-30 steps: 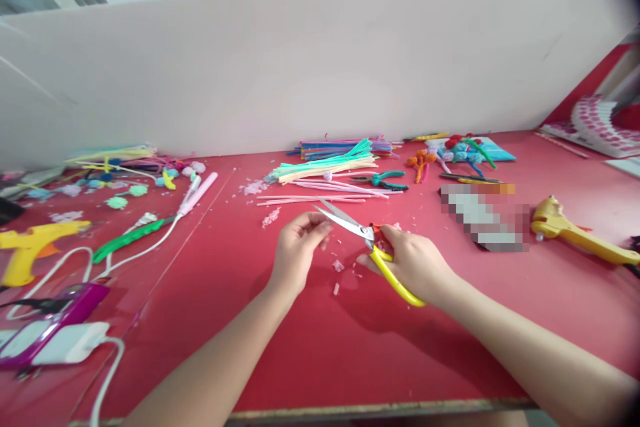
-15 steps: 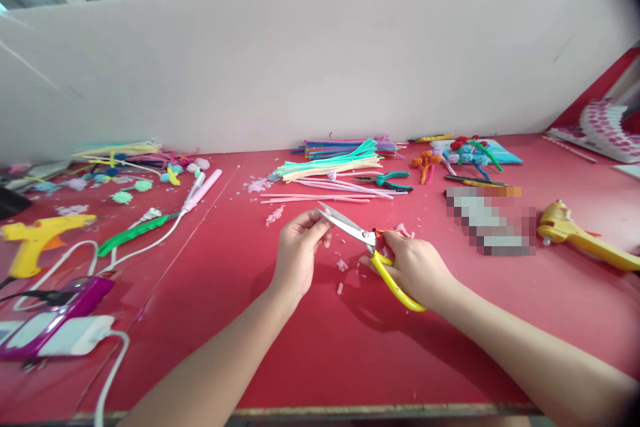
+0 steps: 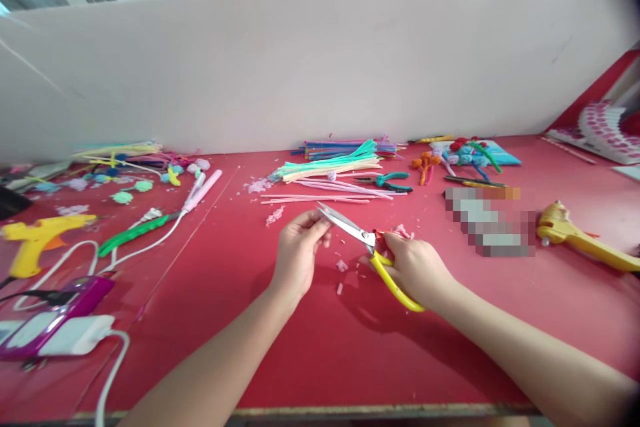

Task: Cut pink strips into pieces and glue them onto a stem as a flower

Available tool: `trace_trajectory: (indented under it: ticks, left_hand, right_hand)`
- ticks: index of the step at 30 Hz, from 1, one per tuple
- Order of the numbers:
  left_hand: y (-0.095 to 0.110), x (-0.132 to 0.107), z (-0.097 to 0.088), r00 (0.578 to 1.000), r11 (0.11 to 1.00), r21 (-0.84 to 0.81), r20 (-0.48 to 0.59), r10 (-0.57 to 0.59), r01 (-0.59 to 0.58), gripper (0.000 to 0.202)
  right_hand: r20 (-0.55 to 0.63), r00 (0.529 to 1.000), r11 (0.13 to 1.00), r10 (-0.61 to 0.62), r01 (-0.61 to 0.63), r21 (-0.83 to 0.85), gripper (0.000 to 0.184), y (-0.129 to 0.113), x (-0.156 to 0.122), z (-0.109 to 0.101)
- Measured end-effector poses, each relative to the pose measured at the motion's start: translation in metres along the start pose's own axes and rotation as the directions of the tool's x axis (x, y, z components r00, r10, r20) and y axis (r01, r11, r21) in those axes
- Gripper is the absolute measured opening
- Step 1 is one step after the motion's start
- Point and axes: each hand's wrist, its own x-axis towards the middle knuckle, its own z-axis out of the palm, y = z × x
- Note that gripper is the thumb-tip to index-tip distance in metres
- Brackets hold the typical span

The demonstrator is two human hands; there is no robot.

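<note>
"Scissors (image 3: 367, 243), yellow handles. Position?"
"Head view. Mid-table, held just above the red table (image 3: 300, 353). Blades point to 10 o'clock, handles trail to 4 o'clock. Right hand (image 3: 417, 267) is closed round the handles."
"Left hand?"
"Left hand (image 3: 297, 250) is at 9 o'clock of the blades, fingers curled, thumb and fingertips pinched together right at the blade tips. Something small may sit in the pinch, but it is too small to tell."
"Under the hands?"
"Pink clippings (image 3: 341, 265), scattered on the table between the two hands."
"Surroundings?"
"Pipe cleaners (image 3: 333, 165) lie in a loose bundle at 12 o'clock. Green-handled pliers (image 3: 391, 180) are just beside them at 1 o'clock. Yellow glue gun (image 3: 580, 235) lies at 3 o'clock, well apart. A second glue gun (image 3: 35, 237) is at 9 o'clock, with white cables (image 3: 75, 260) near it. White board (image 3: 320, 60) stands along the far edge."
</note>
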Motion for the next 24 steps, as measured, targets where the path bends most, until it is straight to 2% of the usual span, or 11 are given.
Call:
trace_trajectory:
  ticks: [17, 24]
  left_hand:
    - [-0.0006, 0.0006, -0.0015, 1.000, 1.000, 0.013, 0.002, 0.000, 0.000, 0.006]
    - [0.0012, 0.0005, 0.0011, 0.999, 0.999, 0.027, 0.023, -0.046, 0.045, 0.008]
  right_hand:
    - [0.012, 1.000, 0.999, 0.014, -0.014, -0.032, 0.032, 0.0007, 0.0017, 0.0020]
    - [0.018, 0.997, 0.997, 0.075, -0.075, 0.013, 0.033, -0.0002, 0.0043, -0.0049]
